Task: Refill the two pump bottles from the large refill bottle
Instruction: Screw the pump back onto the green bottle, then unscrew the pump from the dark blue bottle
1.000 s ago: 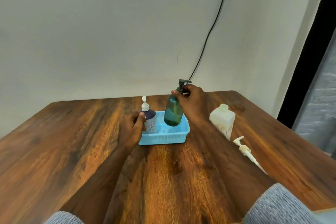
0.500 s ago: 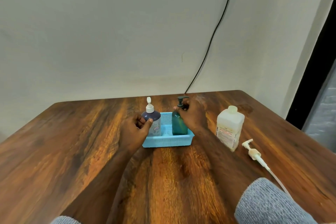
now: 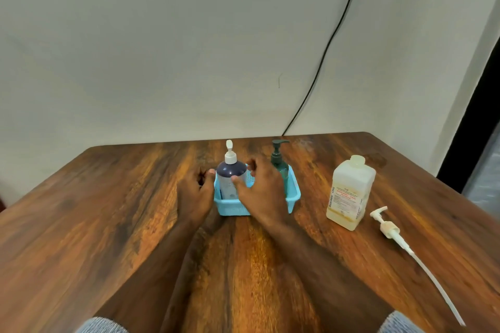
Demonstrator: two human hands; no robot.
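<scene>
Brown wood-grain table (image 3: 108,224): work surface.
Large translucent square refill bottle w/ cream cap (image 3: 350,192): upright, right of basket, apart from it, capped; liquid low, near base.
Light-blue perforated plastic basket (image 3: 293,192): holds both pump btls.
Dark purple pump bottle w/ white pump (image 3: 230,170): upright, left side, pump on.
Green pump bottle w/ dark pump (image 3: 278,162): upright, right side, pump on.
Loose white pump w/ long dip tube (image 3: 389,230): lying right of refill btl.
Left hand (image 3: 193,194): beside basket's left wall, fingers loosely curled, holding nothing; contact w/ wall unclear.
Right hand (image 3: 261,189): over basket, fingers spread, nothing held.
Status: prob. refilled & stowed; fill levels unreadable.
</scene>
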